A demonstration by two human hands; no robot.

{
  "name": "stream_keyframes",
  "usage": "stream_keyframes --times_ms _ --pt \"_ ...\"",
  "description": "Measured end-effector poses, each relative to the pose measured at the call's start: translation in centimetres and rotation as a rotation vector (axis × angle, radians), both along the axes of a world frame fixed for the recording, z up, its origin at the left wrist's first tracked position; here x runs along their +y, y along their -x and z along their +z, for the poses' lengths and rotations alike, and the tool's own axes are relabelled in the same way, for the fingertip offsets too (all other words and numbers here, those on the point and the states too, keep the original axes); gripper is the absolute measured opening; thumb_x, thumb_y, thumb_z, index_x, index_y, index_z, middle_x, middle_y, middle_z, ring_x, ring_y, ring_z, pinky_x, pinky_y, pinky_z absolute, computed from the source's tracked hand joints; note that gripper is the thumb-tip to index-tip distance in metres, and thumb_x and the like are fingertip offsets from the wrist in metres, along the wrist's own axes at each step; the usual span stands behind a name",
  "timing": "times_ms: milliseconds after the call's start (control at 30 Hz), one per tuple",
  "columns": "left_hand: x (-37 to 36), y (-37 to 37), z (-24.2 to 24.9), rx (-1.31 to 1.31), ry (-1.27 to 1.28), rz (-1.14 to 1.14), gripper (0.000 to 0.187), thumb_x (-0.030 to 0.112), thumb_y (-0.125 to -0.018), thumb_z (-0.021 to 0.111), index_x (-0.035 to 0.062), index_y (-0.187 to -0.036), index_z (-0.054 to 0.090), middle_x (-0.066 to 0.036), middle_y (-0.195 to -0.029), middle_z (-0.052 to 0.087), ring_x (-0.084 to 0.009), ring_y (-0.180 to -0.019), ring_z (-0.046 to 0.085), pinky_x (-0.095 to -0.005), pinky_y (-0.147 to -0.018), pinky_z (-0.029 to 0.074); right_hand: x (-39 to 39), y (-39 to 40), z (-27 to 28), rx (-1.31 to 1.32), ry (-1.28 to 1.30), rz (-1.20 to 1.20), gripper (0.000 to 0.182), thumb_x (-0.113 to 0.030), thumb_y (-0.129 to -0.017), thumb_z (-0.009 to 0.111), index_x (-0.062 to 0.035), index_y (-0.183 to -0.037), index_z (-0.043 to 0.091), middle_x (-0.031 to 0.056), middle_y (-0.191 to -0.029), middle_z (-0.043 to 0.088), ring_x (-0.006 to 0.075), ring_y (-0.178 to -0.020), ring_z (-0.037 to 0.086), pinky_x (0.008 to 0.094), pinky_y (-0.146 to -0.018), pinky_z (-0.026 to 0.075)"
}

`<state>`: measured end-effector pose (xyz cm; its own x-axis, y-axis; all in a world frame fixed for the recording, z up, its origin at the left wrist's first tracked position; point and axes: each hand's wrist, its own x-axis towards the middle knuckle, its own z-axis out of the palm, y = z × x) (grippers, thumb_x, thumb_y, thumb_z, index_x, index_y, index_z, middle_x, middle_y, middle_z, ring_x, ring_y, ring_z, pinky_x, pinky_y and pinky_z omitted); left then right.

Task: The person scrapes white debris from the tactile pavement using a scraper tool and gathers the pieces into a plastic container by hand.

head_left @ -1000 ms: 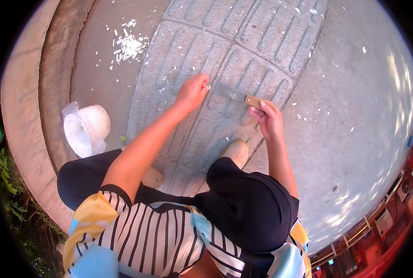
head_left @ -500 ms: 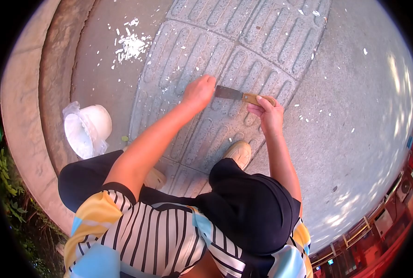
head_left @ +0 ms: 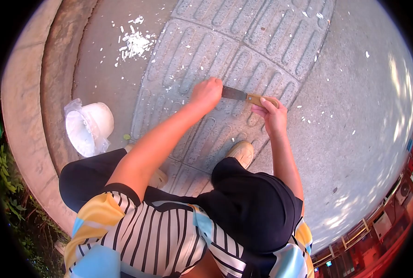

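Note:
A putty knife (head_left: 234, 93) with a dark metal blade and a wooden handle spans the gap between my two hands, above the ribbed paving. My right hand (head_left: 274, 114) grips the handle, thumb on top and fingers curled beneath. At the blade's far end, my left hand (head_left: 207, 94) is closed with its fingers right at the tip, which it hides. Small white flakes dot the paving slabs (head_left: 206, 51) beyond and around the hands.
On the left, a white bucket (head_left: 105, 119) lined with clear plastic lies tilted by the stone kerb (head_left: 28, 92). A heap of white scraps (head_left: 137, 45) is on the ground past it. My shoe (head_left: 241, 153) rests below the knife, and plants (head_left: 9, 185) grow behind the kerb.
Both hands and the putty knife have shifted slightly right, partly along with the whole view. The hold on the knife looks the same.

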<state>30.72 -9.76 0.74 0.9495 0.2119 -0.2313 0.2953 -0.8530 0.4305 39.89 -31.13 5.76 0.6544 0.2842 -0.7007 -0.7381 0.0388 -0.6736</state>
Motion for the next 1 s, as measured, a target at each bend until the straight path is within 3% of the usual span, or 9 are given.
stream_keyframes --times_ms 100,200,300,400,600,700,800,900,1000 --pt "1.3 0.1 0.0 0.001 0.136 0.075 0.008 0.008 -0.079 0.057 0.0028 -0.086 0.058 -0.012 -0.078 0.063 -0.0283 -0.075 0.064 -0.0386 -0.059 0.049 -0.1 0.2 -0.2 0.010 -0.022 0.020 0.018 -0.004 -0.086 0.062 0.0074 -0.098 0.056 0.0179 -0.092 0.065 0.0256 -0.076 0.068 0.0347 -0.069 0.059" --pt "5.6 -0.8 2.5 0.157 0.730 0.531 0.004 0.008 -0.083 0.056 0.0048 -0.085 0.059 -0.006 -0.075 0.064 -0.0172 -0.072 0.064 -0.0305 -0.057 0.047 0.0 0.2 0.0 0.017 -0.035 0.007 0.019 -0.005 -0.087 0.062 0.0075 -0.099 0.056 0.0181 -0.092 0.065 0.0259 -0.076 0.068 0.0354 -0.070 0.059" --pt "9.7 -0.1 2.1 0.055 1.138 0.767 0.004 0.010 -0.086 0.058 0.0064 -0.085 0.059 -0.001 -0.077 0.063 -0.0092 -0.068 0.061 -0.0246 -0.055 0.045 0.9 0.1 -0.7 0.048 -0.097 -0.024 0.019 -0.006 -0.087 0.062 0.0074 -0.099 0.055 0.0182 -0.093 0.064 0.0259 -0.075 0.068 0.0360 -0.070 0.059" --pt "10.3 -0.2 2.6 -0.033 1.245 0.850 0.003 0.008 -0.084 0.060 0.0054 -0.084 0.058 -0.003 -0.076 0.064 -0.0105 -0.065 0.060 -0.0239 -0.054 0.045 3.0 -0.5 -0.5 0.058 -0.156 -0.037 0.019 -0.005 -0.087 0.061 0.0074 -0.099 0.055 0.0184 -0.093 0.064 0.0261 -0.076 0.068 0.0359 -0.070 0.059" --pt "9.7 -0.8 1.7 0.114 0.679 0.499 0.007 0.001 -0.081 0.061 0.0047 -0.087 0.059 -0.007 -0.085 0.065 -0.0122 -0.076 0.063 -0.0281 -0.062 0.049 6.9 -2.0 -0.9 -0.007 -0.081 0.040 0.020 -0.006 -0.087 0.061 0.0079 -0.099 0.055 0.0186 -0.094 0.064 0.0263 -0.078 0.068 0.0347 -0.071 0.059" --pt "9.3 -0.7 0.6 -0.136 0.369 0.271 0.009 0.006 -0.081 0.063 0.0048 -0.089 0.059 -0.008 -0.088 0.064 -0.0199 -0.080 0.063 -0.0334 -0.067 0.049 7.7 -2.5 -0.7 -0.022 -0.072 0.061 0.021 -0.006 -0.087 0.062 0.0085 -0.100 0.055 0.0187 -0.094 0.064 0.0267 -0.078 0.068 0.0350 -0.071 0.059" --pt "8.9 -0.9 0.4 -0.171 0.174 0.100 0.011 0.010 -0.081 0.062 0.0054 -0.090 0.057 -0.010 -0.088 0.060 -0.0297 -0.084 0.060 -0.0386 -0.070 0.048 8.0 -2.7 -1.1 -0.013 -0.070 0.057 0.022 -0.006 -0.087 0.062 0.0090 -0.100 0.055 0.0189 -0.093 0.064 0.0271 -0.078 0.068 0.0355 -0.071 0.059" --pt "8.7 -1.2 0.7 -0.135 0.146 0.044 0.010 0.012 -0.082 0.060 0.0066 -0.090 0.056 -0.011 -0.088 0.056 -0.0344 -0.088 0.056 -0.0423 -0.072 0.047 8.1 -2.7 -1.2 -0.006 -0.072 0.068 0.021 -0.006 -0.087 0.062 0.0090 -0.100 0.055 0.0192 -0.093 0.064 0.0273 -0.078 0.068 0.0359 -0.072 0.059" --pt "8.5 -1.7 0.6 -0.102 0.026 -0.057 0.007 0.009 -0.081 0.055 0.0052 -0.086 0.056 -0.012 -0.091 0.057 -0.0338 -0.086 0.059 -0.0440 -0.069 0.048 8.1 -2.6 -0.9 -0.003 -0.084 0.071 0.020 -0.005 -0.087 0.061 0.0085 -0.100 0.055 0.0191 -0.093 0.064 0.0273 -0.078 0.068 0.0364 -0.072 0.059"
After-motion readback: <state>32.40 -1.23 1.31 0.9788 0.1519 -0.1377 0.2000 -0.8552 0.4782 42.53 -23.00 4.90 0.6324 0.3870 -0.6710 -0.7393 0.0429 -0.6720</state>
